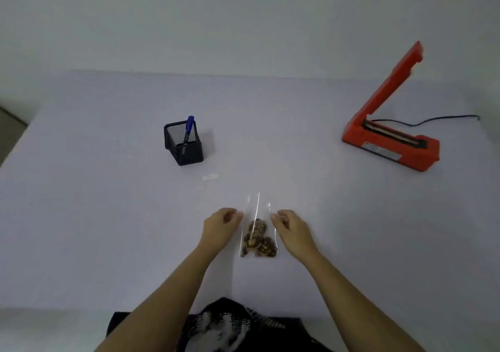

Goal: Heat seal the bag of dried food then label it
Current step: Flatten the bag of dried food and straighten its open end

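A clear plastic bag (pixel 258 232) with brown dried food in its lower part lies flat on the white table, its open end pointing away from me. My left hand (pixel 220 226) rests at the bag's left edge, fingers curled, thumb and fingertips touching the plastic. My right hand (pixel 290 227) sits at the right edge in the same way. Whether either hand pinches the bag is unclear. A red heat sealer (pixel 392 140) stands at the far right with its arm raised. A small white label (pixel 210 177) lies beyond the bag. A blue marker (pixel 188 132) stands in a black mesh cup (pixel 184 144).
The sealer's black cord (pixel 443 119) trails off to the right along the table. The white table (pixel 108 216) ends at a pale wall behind. My dark patterned clothing (pixel 224 324) shows at the near edge.
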